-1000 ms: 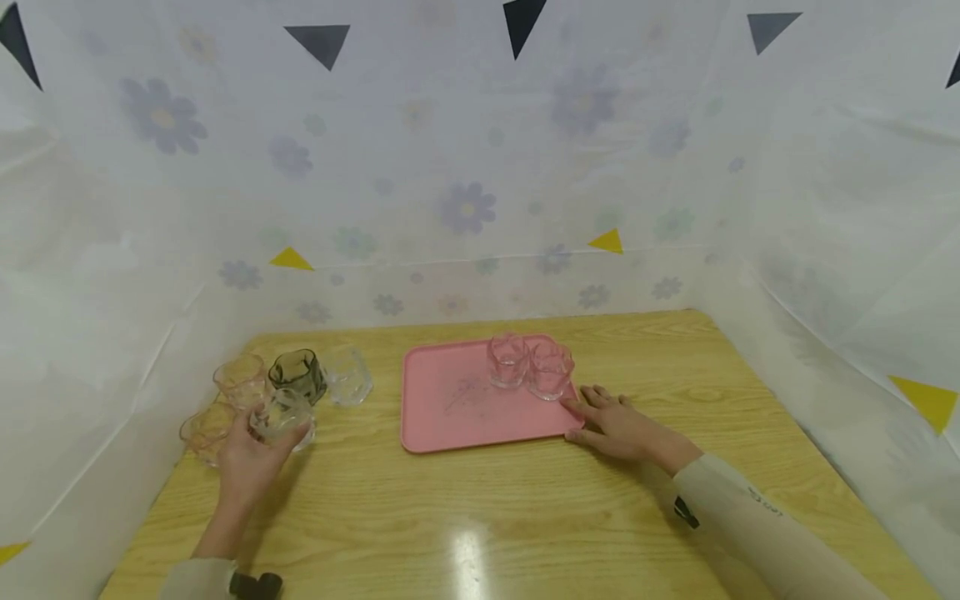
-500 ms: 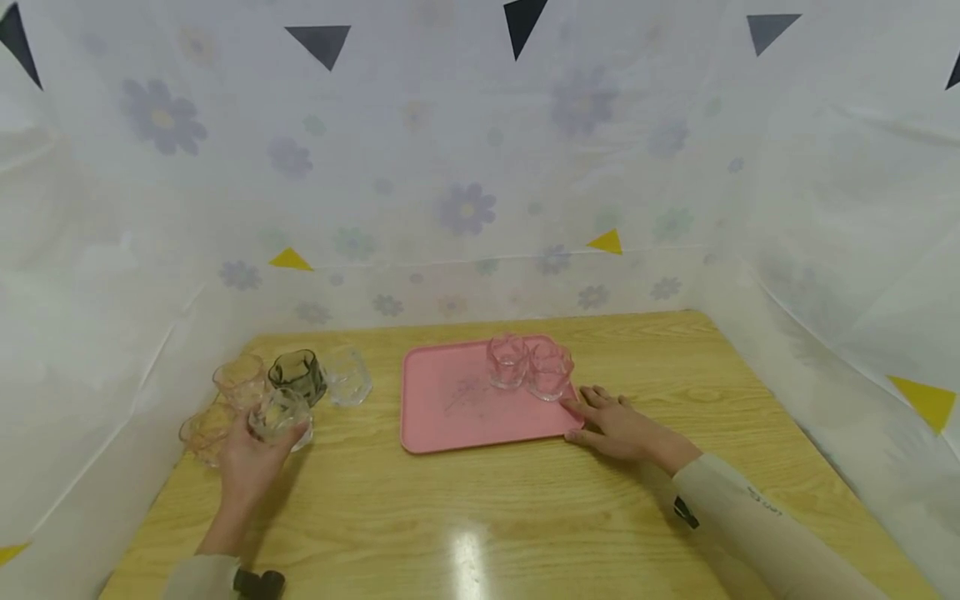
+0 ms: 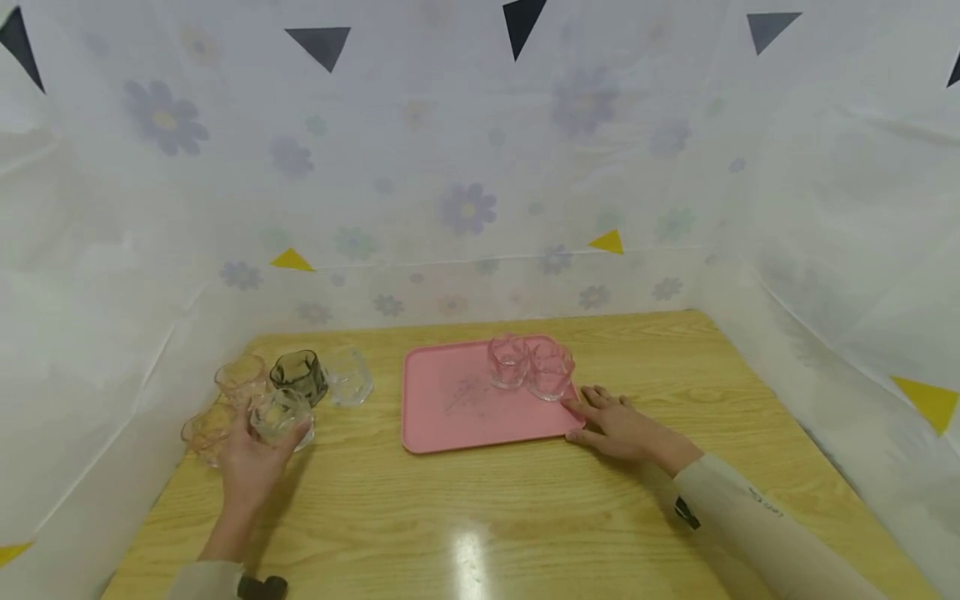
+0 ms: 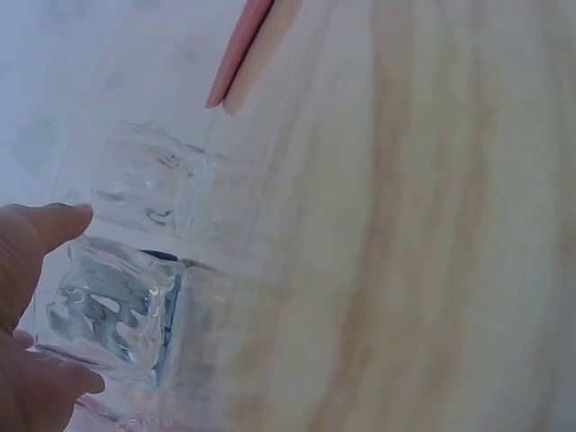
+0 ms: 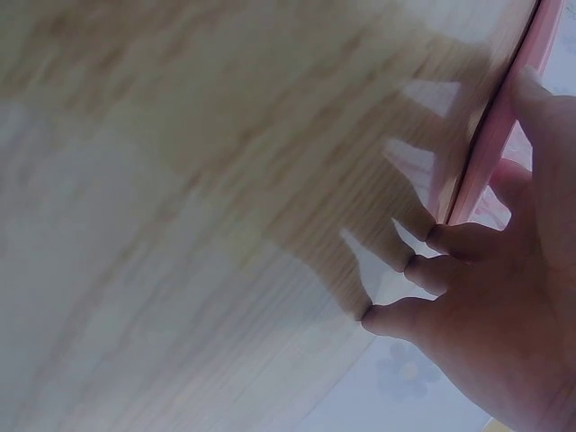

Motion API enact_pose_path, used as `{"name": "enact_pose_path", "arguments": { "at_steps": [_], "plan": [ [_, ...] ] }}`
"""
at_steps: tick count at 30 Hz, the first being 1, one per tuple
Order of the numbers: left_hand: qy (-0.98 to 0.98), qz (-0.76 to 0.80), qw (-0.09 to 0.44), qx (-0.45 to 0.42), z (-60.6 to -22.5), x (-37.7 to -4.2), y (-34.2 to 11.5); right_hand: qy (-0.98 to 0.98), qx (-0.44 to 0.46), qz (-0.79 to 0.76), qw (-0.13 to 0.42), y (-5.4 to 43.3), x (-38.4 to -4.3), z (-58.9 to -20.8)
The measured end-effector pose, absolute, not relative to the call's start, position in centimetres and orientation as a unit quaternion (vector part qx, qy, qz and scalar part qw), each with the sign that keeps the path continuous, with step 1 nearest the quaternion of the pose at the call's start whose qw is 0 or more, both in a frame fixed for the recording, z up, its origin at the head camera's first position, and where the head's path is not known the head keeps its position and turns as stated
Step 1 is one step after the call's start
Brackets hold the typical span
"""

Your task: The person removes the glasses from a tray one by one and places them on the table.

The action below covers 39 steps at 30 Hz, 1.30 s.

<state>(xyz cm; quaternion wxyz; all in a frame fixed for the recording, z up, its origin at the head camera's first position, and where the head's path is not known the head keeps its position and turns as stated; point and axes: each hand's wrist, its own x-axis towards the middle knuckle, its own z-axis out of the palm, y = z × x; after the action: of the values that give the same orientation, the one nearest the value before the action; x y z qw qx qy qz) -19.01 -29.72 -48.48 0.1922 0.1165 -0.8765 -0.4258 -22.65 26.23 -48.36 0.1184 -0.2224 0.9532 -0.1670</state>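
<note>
At the table's left, my left hand [image 3: 253,462] grips a clear drinking glass [image 3: 281,417] from the near side, thumb and fingers on either side of its wall. That glass stands out up close in the left wrist view, with a second clear glass [image 4: 144,180] beyond it. A dark grey glass [image 3: 297,375] and two amber glasses [image 3: 242,377] are close around the held one. My right hand [image 3: 618,427] rests at the near right corner of a pink tray [image 3: 450,429], its fingers spread. The right wrist view has its thumb against the rim and other fingertips on the table.
Two pink glasses [image 3: 508,364] stand side by side at the tray's right end. The wooden table [image 3: 420,525] has white patterned sheeting [image 3: 420,167] behind it and on both sides. The left glasses sit near the left sheet.
Almost nothing differs. The left hand stays on the clear glass with only a slight shift, and the right hand keeps its place at the tray's corner.
</note>
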Motion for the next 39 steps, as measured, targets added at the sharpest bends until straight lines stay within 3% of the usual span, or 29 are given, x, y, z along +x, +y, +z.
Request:
{"name": "enact_pose_path", "arguments": {
  "at_steps": [8,13,16,28,33,39],
  "plan": [
    [-0.873,-0.401,0.274,0.05,-47.7,-19.4,-29.2,0.953,-0.225,-0.168,0.117,26.3,-22.7,-48.0],
    [-0.87,-0.33,0.366,-0.014,-47.5,-19.9,-29.2,0.954,-0.223,-0.165,0.117,26.3,-22.6,-48.3],
    [-0.864,-0.32,0.388,-0.03,-47.2,-20.0,-29.0,0.953,-0.222,-0.167,0.12,26.3,-22.5,-48.3],
    [-0.857,-0.385,0.335,-0.07,-45.3,-21.3,-25.0,0.953,-0.226,-0.167,0.114,26.5,-22.5,-48.3],
    [-0.853,-0.436,0.271,-0.099,-44.9,-22.0,-22.9,0.953,-0.223,-0.168,0.114,26.4,-22.5,-48.3],
    [-0.843,-0.471,0.234,-0.116,-45.5,-23.0,-20.5,0.954,-0.223,-0.164,0.114,26.3,-22.5,-48.4]
  ]
}}
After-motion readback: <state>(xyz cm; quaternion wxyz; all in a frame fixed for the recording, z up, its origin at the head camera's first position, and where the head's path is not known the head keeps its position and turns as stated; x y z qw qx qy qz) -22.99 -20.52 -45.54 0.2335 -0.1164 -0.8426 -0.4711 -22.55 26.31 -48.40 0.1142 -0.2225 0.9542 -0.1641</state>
